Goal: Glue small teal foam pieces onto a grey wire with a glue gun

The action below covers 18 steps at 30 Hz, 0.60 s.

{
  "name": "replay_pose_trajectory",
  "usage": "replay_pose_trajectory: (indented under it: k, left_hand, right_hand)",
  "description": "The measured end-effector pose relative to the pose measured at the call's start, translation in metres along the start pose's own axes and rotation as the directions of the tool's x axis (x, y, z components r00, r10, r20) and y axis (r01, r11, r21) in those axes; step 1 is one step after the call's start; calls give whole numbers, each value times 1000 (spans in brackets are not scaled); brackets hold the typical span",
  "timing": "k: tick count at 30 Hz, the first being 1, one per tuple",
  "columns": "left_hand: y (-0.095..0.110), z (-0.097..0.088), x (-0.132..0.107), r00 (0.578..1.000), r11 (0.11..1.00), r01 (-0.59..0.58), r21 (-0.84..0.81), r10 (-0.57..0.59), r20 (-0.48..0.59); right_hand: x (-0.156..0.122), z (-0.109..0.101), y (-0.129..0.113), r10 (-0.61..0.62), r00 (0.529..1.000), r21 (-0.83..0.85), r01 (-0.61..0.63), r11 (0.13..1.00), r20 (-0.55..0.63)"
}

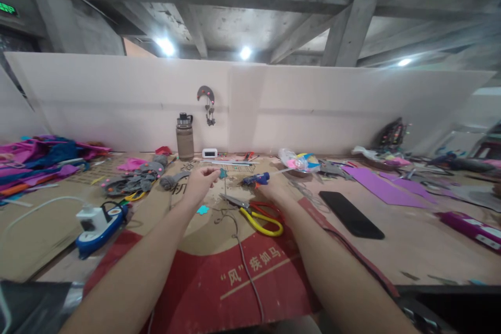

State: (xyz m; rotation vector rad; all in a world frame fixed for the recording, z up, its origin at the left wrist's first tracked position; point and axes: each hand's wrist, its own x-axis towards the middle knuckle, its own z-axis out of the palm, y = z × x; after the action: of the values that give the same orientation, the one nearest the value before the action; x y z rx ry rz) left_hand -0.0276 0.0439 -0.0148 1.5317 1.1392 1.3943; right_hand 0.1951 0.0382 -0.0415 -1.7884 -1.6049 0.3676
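Note:
My left hand [203,181] pinches a small teal cut-out piece [223,173] between thumb and fingertips. A thin grey cord [240,250] hangs near that piece and trails down the board. My right hand [272,190] is closed around a blue hot glue gun [256,179], its nozzle turned left toward the teal piece; a pale glue stick [282,170] juts from the back. Below the hands lie yellow-handled scissors [260,222], blades apart, and a second, red-handled pair [270,209]. A flower-shaped turquoise cut-out [202,210] rests flat on the cardboard [213,237].
A blue power strip [102,232] with a white plug stands at left, near grey felt scraps [136,180]. To the right are a black phone [350,214] and purple sheets [385,185]. A bottle [185,138] stands by the partition [274,109], where a grey moon ornament [206,95] hangs.

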Motion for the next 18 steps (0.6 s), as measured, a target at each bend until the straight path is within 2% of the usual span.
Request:
replay_pose_trajectory:
  k: [2,4,5,7,8,10,12,16,18]
  left_hand:
    - [0,-1,0,1000,1000,7,-15,-7,-3]
    - [1,-3,1,1000,999,20,-43,-20,-13]
    - [2,-4,1,999,998,26,-61,-28,-25]
    - [4,-6,2,997,995,33,-97,-39,-64]
    - [5,-7,2,996,993,35,-114,-44,-82]
    - [6,-9,3,992,989,38,-142,-54,-110]
    - [6,-10,4,990,986,35,-165,-57,-128]
    - [5,-13,5,988,979,36,-202,-65,-139]
    - [6,-13,5,988,978,42,-204,-71,-137]
  right_hand:
    - [-1,-1,-7,-1,999,96,4,995,-33]
    - [-4,-2,-16,22,997,317,1,948,-70]
    - [-6,-2,-21,33,996,468,9,884,-81]
    - [-11,-4,-32,17,997,740,47,671,-78]
    - [-15,-6,-38,-23,997,817,70,573,-70]
    - [-24,-11,-49,-134,990,868,106,484,-46]
    - [-33,-17,-58,-205,978,859,127,496,-27]
    - [-47,-22,-67,-264,964,708,202,676,-24]
    - [-49,-20,-66,-295,955,631,243,737,-24]
